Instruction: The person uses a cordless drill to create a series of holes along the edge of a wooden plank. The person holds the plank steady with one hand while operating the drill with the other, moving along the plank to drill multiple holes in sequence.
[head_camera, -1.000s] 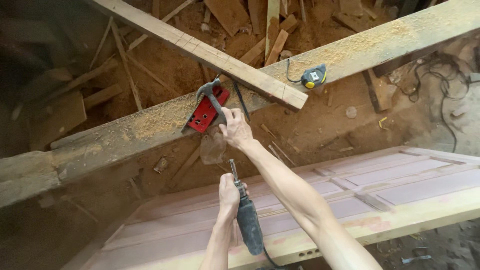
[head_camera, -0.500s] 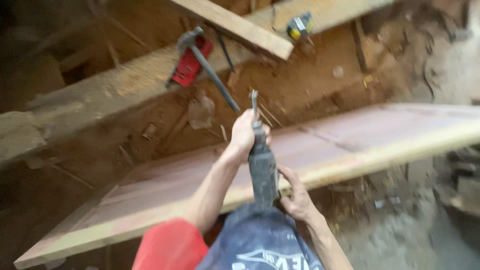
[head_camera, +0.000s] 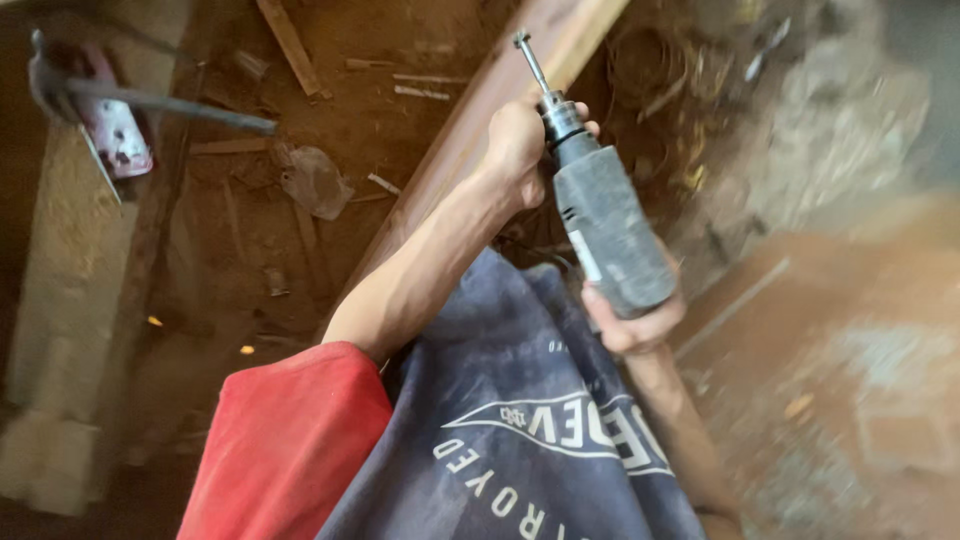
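Sawdust-covered ground (head_camera: 330, 120) fills the background, with a long wooden board (head_camera: 470, 130) running across it. Over that board, a grey power drill (head_camera: 610, 235) stands tilted, bit upward. Right hand (head_camera: 630, 325) wraps its body from below; left hand (head_camera: 515, 140) closes around the chuck. Well left of the board lies a hammer (head_camera: 150, 97).

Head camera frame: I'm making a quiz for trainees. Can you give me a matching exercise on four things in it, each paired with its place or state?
Things:
1. power tool
2. hammer
3. left hand
4. right hand

Places or states:
A. grips the tool's lower body
B. lies across the sawdusty beam, upper left
C. held upright, bit pointing up
D. wraps the tool's metal chuck end

Pairs: 1-C, 2-B, 3-D, 4-A
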